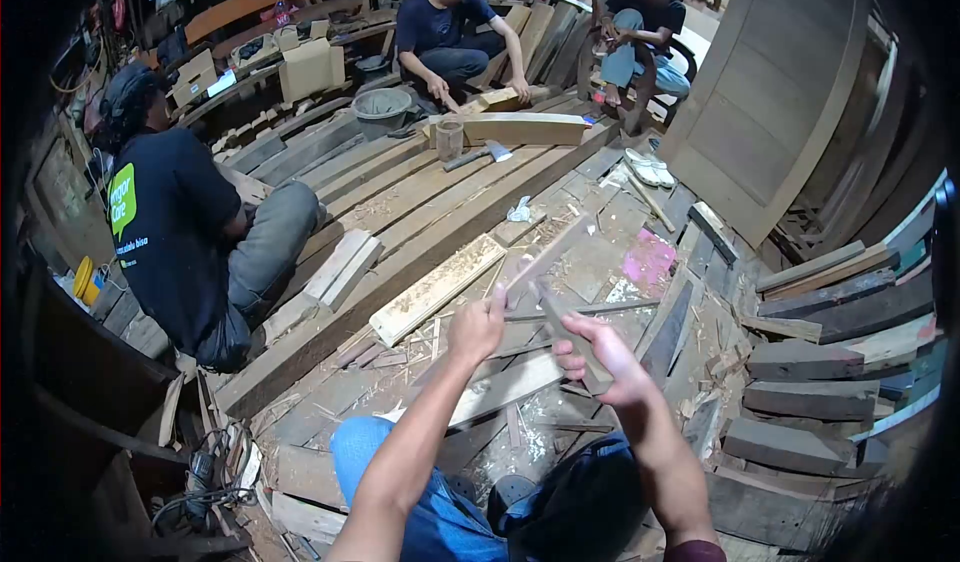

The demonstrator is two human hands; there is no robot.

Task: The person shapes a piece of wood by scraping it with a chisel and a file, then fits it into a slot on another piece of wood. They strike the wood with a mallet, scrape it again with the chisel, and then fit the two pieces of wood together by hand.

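My left hand (476,328) is closed round the lower end of a thin wooden strip (552,254), which slants up and away to the right. In my right hand (612,354) is a flat grey-brown piece (566,330), gripped along its lower part, its upper end close to the strip. Whether that piece is wood or a blade I cannot tell. Beneath both hands lies a pale plank (515,387) among offcuts and shavings. Just beyond my left hand rests a light board (440,290) covered in shavings.
Long beams (400,212) cross the floor ahead, with a hatchet (480,156) and a grey bucket (381,112) on them. One person (180,232) sits at left, another (455,42) works wood ahead, a third (645,37) sits behind. Stacked timber (810,402) lines the right.
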